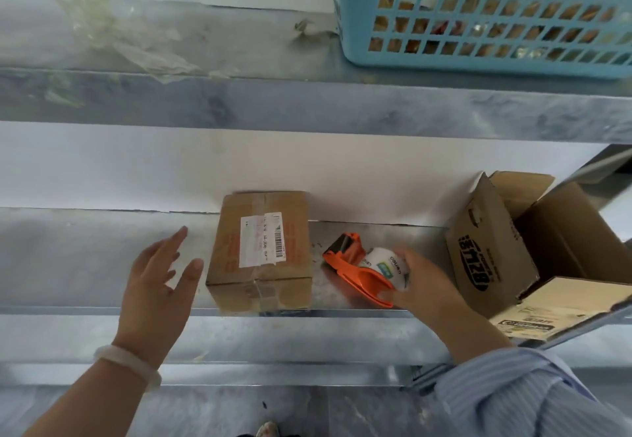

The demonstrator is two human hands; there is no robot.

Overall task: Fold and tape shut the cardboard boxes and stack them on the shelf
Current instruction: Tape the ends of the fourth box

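Orange tape dispenser [362, 274] lies on the metal shelf [102, 258], and the right hand [419, 281] wraps over its roll end, fingers curled around it, likely because the open box [533, 252] just to its right has flaps up and wants sealing. Between the hands sits the taped box [261, 253], already shut, parked near the shelf's front edge. Left hand [159, 281] hovers spread beside that box, palm angled toward its side, thumb close but apparently not touching. Overhead, a blue basket [478, 15] occupies the upper shelf.
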